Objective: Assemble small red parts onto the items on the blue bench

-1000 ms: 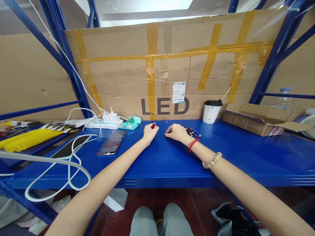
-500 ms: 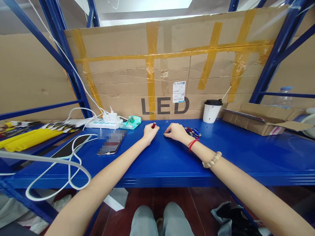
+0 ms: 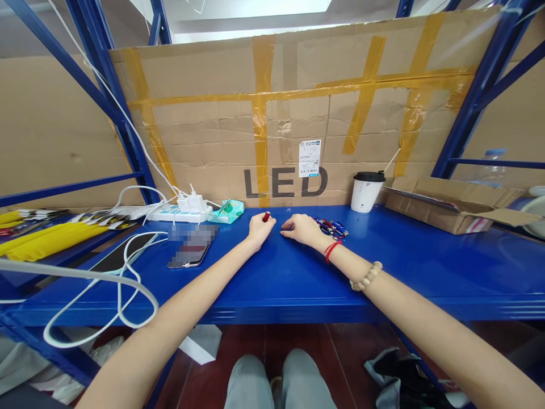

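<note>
Fingers of my left hand [image 3: 259, 232] are wrapped round a small dark red cylinder [image 3: 266, 216]. Only its end sticks out above the thumb, so I cannot tell its kind. A short gap to the right, my right hand [image 3: 301, 229] is closed in a pinch low over the blue tabletop [image 3: 281, 278]. Whatever those fingertips hold, if anything, is too small or hidden. Just beyond the right wrist lies a little pile of shiny blue and dark red slim items [image 3: 334, 228], partly covered by that hand.
A lidded paper cup [image 3: 367, 192] and an open cardboard box [image 3: 443, 207] stand at the right. To the left are a phone [image 3: 193, 247], a power strip [image 3: 179, 212], a green soft pack [image 3: 229, 211] and a looped white cable [image 3: 128, 272]. Taped cardboard [image 3: 204, 136] closes the back.
My right hand has shifted very slightly to the left. My left hand stays in place with the red cylinder in its grip.
</note>
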A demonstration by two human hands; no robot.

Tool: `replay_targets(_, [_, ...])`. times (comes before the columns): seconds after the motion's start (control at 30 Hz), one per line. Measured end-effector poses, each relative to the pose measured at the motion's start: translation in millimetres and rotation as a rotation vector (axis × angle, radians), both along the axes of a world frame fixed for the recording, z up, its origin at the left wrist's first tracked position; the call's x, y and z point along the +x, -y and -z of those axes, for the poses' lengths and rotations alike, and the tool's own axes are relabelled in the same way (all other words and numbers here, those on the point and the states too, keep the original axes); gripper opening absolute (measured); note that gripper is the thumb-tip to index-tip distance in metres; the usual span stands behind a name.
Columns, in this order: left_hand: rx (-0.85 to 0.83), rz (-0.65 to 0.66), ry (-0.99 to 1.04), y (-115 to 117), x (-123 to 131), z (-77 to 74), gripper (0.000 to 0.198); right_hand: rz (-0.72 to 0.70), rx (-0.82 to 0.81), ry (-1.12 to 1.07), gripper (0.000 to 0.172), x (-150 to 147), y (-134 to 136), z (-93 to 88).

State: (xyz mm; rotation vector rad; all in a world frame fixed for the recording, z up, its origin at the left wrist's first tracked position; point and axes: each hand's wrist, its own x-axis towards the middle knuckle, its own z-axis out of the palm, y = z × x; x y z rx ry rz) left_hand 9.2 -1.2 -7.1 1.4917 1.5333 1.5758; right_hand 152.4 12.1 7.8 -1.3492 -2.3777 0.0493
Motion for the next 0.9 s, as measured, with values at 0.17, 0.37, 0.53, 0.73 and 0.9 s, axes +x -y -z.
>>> replay_targets(0.17, [-0.001,-0.013,-0.014,0.1,0.2,-0.6,0.025,-0.013,0.015,-0.018,0.014,1.0,-0.3,1.0])
replay_targets(0.37, [0.004,-0.009,-0.003,0.7,0.3,-1.0,0.027,-0.027,0.001,-0.051,0.013,2.9,-2.7,3.0])
replay_targets(0.53, [0.005,-0.007,0.003,0.7,0.6,-0.9,0.027,0.002,-0.014,-0.06,0.013,3.6,-3.0,3.7])
replay_targets(0.73, [0.008,-0.007,0.016,0.7,0.7,-1.0,0.026,0.006,-0.016,-0.034,0.014,2.8,-4.2,3.1])
replay_targets(0.9, [0.001,-0.008,0.016,1.2,0.7,-1.6,0.025,0.023,-0.03,-0.039,0.014,2.2,-3.7,2.3])
